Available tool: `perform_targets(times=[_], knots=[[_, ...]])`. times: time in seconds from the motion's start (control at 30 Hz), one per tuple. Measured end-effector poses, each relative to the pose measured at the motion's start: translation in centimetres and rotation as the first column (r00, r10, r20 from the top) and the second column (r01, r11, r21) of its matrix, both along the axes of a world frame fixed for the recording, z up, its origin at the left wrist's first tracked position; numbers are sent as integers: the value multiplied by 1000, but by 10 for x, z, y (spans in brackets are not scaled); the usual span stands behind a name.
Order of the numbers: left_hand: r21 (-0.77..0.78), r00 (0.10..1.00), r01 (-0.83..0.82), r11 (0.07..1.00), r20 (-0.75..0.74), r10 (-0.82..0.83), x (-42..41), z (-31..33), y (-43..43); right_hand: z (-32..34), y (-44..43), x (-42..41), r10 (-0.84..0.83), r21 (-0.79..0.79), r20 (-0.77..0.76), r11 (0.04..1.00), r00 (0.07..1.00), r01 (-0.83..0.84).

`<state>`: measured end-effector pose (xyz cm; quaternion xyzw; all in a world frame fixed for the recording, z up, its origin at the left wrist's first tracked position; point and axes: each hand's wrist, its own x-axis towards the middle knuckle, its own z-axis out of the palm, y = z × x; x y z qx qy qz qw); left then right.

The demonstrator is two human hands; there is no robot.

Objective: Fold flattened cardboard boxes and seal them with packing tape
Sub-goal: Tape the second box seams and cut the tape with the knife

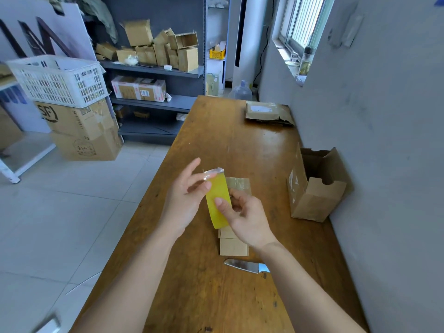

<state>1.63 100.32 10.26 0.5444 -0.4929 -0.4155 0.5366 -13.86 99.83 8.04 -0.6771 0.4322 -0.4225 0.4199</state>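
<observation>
The person holds a roll of yellow packing tape up over a long brown wooden table, seen nearly edge-on between the two hands. The right hand grips the roll from the right, with its thumb pressed flat on the yellow outer face and its fingers curled behind. The left hand is at the roll's upper left. Its thumb and a finger pinch the crumpled, shiny free end of the tape at the top of the roll, while the index finger points upward, straight and apart from it.

Directly below the hands, a small brown cardboard box lies flat on the table, with glossy tape across its far part. Just nearer the person, a steel-bladed kitchen knife rests on the wood, its handle hidden by the right forearm.

To the right, against the grey wall, an open brown cardboard box stands with its flaps up. At the far end of the table sits a stack of flattened cardboard.

Off to the left, a white plastic lattice basket sits on stacked cartons, and a grey metal shelf unit holds many small cardboard boxes.
</observation>
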Motion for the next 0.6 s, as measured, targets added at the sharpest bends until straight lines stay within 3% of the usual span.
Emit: perform_targets(times=[0.13,0.33,0.43,0.6], knots=[[70,1000,-25,997,9,24,5,14,-5,-1,-3,-3,-19,-76,-110,997,994,11],[116,989,16,993,143,-33,14,25,-14,-3,-11,-11,-36,-162,-247,987,968,-5],[88,979,31,996,199,-48,12,24,-17,-1,-17,-16,-56,-241,-340,970,939,-30],[4,909,-63,998,413,55,5,19,-23,6,-24,-24,-86,-311,-463,948,882,-71]])
